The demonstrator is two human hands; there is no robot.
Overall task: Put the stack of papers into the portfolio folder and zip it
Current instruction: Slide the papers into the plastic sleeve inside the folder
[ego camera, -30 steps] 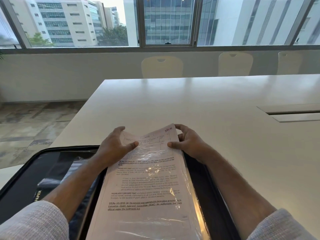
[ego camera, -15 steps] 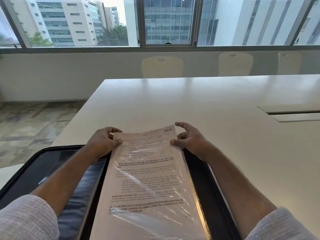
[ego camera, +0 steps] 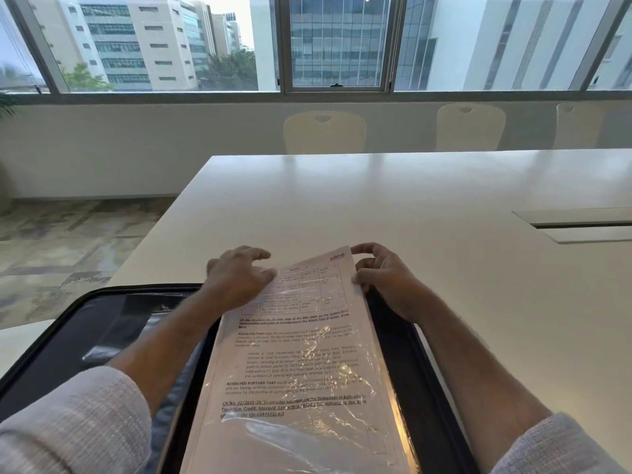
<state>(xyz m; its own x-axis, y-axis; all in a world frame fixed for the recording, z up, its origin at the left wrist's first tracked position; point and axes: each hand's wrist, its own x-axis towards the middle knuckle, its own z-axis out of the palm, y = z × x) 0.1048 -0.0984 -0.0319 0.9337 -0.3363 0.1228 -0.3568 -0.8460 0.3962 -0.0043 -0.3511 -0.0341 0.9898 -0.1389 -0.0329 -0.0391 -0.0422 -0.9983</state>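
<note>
Papers (ego camera: 301, 364) lengthwise away in folder (ego camera: 102, 323), left hand (ego camera: 239, 278) flat, right hand (ego camera: 386, 278) pinching corner

Stack of papers (ego camera: 301, 364) pale pink-white, black print, glossy clear wrap; portfolio folder (ego camera: 85, 323) black at lower left of frame; bench (ego camera: 393, 206) plain cream-white; sleeves (ego camera: 75, 422) light grey, fine woven check; chairs (ego camera: 325, 131) cream along upper frame; floor (ego camera: 68, 234) mottled grey-brown

A: What carries everything?
B: A long white surface (ego camera: 393, 206), glossy, with a recessed slot panel (ego camera: 581, 224) at its right.
A: What lies directly on it?
B: An open black portfolio folder (ego camera: 78, 336) at the near edge.
</note>
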